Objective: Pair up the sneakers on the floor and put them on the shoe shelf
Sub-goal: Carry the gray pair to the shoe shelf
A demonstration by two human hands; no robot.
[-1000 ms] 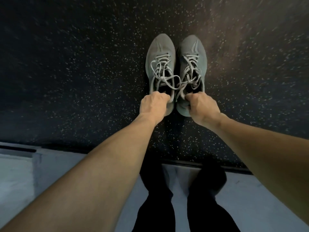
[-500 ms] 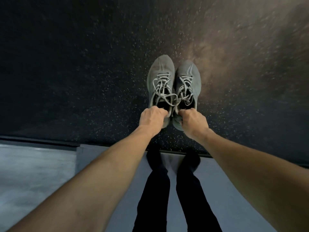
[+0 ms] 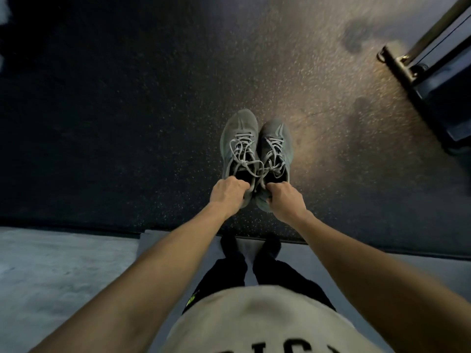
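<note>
Two grey-green sneakers with pale laces hang side by side in front of me, toes pointing away, above the dark speckled floor (image 3: 127,138). My left hand (image 3: 229,193) grips the heel collar of the left sneaker (image 3: 238,133). My right hand (image 3: 284,200) grips the heel collar of the right sneaker (image 3: 276,141). The two shoes touch along their inner sides and their loose laces tangle between them. No shoe shelf shows in the view.
A dark metal frame with a rail and a blue base (image 3: 418,72) stands at the upper right. A pale grey floor strip (image 3: 63,271) runs under my feet (image 3: 251,247), meeting the dark mat at a straight edge.
Both hands have lifted the pair off the floor, and the shoes look smaller and farther below. The view has risen and swung, so the metal frame at the upper right has come into sight.
</note>
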